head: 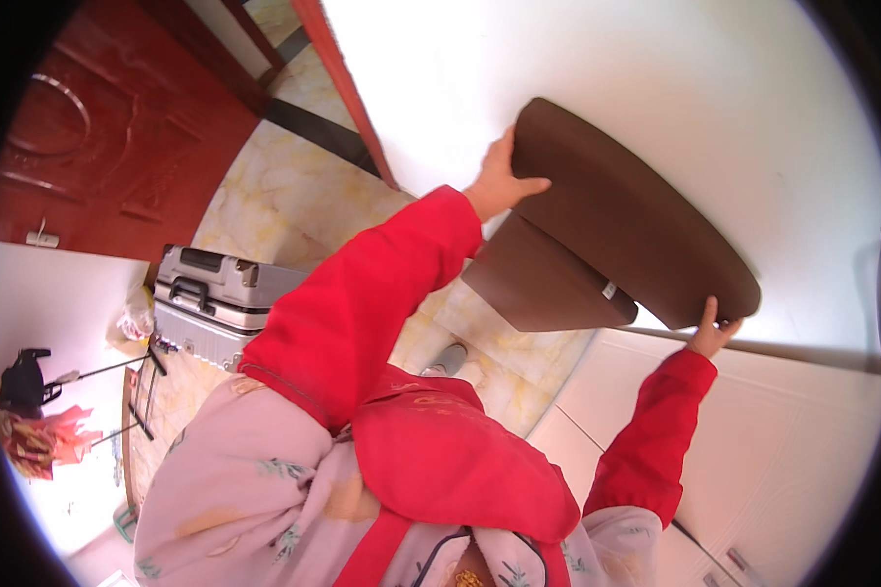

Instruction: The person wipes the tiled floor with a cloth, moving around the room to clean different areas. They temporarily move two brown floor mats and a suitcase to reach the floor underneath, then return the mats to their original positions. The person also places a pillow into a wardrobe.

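Observation:
A dark brown upholstered panel (631,205) with a curved outer edge is held between my two hands, close to the white wall. My left hand (503,180) grips its left end, thumb over the face and fingers behind the edge. At the far lower corner, my right hand (713,334) holds the other end, a finger extended along the face. Below it hangs a second brown piece (543,275) with a small white tag (609,290); whether the two pieces are joined cannot be made out. My red sleeves and red apron (455,469) fill the lower middle.
Right of me stands a white cabinet (646,403). On the left are a silver suitcase (213,301), a black metal stand (147,396) and a red panelled door (117,125). Marble-patterned floor tiles (294,198) run beneath. A white wall (440,81) rises ahead.

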`<action>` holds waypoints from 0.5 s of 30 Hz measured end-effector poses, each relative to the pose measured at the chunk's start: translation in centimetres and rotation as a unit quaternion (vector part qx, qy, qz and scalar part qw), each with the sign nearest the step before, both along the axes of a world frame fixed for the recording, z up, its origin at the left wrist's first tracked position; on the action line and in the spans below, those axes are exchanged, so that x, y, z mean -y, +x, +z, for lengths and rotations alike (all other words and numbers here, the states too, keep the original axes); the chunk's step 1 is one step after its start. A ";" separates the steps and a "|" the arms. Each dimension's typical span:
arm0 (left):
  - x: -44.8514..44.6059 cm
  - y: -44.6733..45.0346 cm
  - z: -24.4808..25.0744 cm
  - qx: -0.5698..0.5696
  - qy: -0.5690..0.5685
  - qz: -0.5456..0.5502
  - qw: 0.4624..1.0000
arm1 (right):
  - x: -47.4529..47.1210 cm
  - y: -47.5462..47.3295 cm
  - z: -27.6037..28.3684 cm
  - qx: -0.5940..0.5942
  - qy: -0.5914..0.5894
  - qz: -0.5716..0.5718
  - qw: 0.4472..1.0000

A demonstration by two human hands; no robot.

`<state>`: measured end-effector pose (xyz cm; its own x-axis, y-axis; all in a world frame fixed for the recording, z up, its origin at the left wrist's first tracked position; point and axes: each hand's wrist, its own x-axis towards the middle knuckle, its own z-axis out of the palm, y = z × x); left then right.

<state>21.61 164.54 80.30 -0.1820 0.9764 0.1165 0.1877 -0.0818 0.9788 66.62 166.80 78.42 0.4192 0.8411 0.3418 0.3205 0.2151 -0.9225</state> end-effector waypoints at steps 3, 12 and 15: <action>-1.1 0.6 -0.2 -0.016 -0.041 0.036 0.998 | 1.2 -0.6 -1.2 -0.002 -0.006 0.016 1.000; 0.0 0.9 -5.7 0.087 -0.051 0.080 0.992 | 4.8 -1.3 -6.0 -0.186 -0.122 -0.079 0.972; 1.4 -0.1 -11.3 0.132 -0.153 -0.016 0.979 | 6.7 -0.3 -11.9 -0.268 -0.217 -0.091 0.934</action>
<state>21.52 163.11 69.04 -0.1361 0.9639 -0.2290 -0.0731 0.2207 0.9726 66.30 160.12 66.53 0.5824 0.7496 -0.3147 -0.2173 -0.2295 -0.9488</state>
